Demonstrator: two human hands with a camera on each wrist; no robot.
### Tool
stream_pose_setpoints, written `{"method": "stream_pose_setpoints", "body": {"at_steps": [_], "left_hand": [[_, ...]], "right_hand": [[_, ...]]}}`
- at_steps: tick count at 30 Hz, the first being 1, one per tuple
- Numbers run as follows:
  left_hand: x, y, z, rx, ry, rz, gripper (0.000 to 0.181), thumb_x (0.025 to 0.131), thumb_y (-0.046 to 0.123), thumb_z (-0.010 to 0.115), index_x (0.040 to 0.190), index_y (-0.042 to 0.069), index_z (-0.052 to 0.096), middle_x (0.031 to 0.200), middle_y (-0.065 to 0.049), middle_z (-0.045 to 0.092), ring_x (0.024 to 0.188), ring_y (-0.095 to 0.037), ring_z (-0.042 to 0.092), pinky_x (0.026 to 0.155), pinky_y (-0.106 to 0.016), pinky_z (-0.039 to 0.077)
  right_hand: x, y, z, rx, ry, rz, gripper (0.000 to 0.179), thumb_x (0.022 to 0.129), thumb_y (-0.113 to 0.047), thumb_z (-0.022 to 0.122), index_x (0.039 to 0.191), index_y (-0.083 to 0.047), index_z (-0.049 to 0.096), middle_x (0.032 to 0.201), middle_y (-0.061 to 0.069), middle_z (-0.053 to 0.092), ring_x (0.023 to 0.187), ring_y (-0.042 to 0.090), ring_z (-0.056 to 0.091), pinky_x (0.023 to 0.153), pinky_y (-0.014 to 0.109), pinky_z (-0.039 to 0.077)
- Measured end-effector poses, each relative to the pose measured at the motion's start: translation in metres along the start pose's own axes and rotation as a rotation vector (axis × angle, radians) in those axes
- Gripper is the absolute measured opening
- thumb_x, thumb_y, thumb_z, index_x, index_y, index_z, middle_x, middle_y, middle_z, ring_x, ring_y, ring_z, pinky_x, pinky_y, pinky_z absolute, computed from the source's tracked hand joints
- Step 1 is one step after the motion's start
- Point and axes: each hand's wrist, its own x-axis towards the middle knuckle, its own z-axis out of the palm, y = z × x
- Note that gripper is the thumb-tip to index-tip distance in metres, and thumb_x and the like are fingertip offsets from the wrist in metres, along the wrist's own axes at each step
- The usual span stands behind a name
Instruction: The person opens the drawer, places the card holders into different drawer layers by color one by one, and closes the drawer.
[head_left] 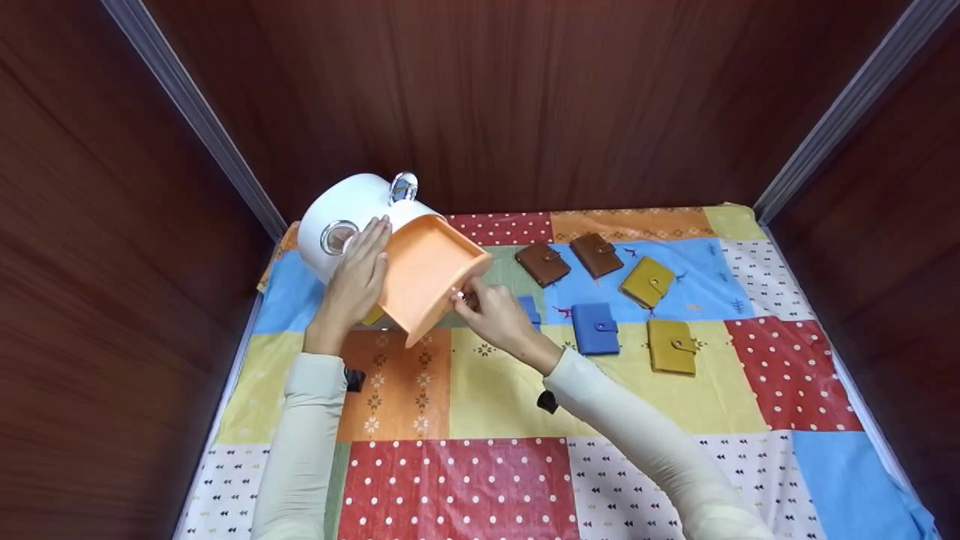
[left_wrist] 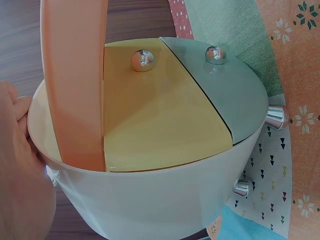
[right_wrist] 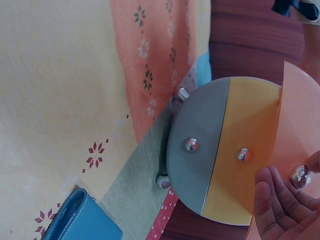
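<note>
A white rounded drawer cabinet (head_left: pixel 352 204) with shiny metal feet stands at the back left, its orange top drawer (head_left: pixel 424 266) pulled out. My left hand (head_left: pixel 354 281) lies with extended fingers along the cabinet beside the drawer opening. At the drawer's front, my right hand (head_left: pixel 496 313) pinches the round metal knob (right_wrist: pixel 300 176) between thumb and fingers. Below the orange drawer, the yellow drawer (left_wrist: pixel 160 115) and grey-green drawer (left_wrist: pixel 220 90) are closed, each with a metal knob. The visible floor of the orange drawer is bare.
Right of the cabinet lie two brown wallets (head_left: pixel 543 264), two mustard wallets (head_left: pixel 672 346) and a blue wallet (head_left: pixel 595 328). Another blue wallet (head_left: pixel 529 309) is partly hidden by my right hand. A patchwork cloth (head_left: pixel 465 480) covers the table; dark wood panels (head_left: pixel 510 105) enclose it.
</note>
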Motion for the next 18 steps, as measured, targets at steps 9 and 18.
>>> {"method": "stream_pose_setpoints", "body": {"at_steps": [9,18], "left_hand": [[-0.0009,0.0003,0.0001,-0.001,0.007,0.003,0.052,0.115,0.015,0.040,0.165,0.004,0.033,0.176,-0.010,0.030,0.166,-0.029,0.022,0.139,-0.045,0.009],[-0.0012,0.0012,0.0008,0.002,0.012,0.003,0.052,0.115,0.015,0.040,0.165,0.003,0.034,0.175,-0.011,0.030,0.166,-0.030,0.022,0.139,-0.045,0.009]], "right_hand": [[-0.0033,0.0018,0.0005,0.009,0.008,0.002,0.019,0.106,-0.026,0.065,0.102,-0.009,0.071,0.082,0.001,0.074,0.068,0.007,0.061,0.059,0.023,0.051],[-0.0052,0.0053,0.0020,0.041,-0.007,0.014,0.023,0.108,-0.030,0.064,0.107,-0.008,0.072,0.085,0.002,0.076,0.071,0.009,0.066,0.063,0.026,0.057]]}}
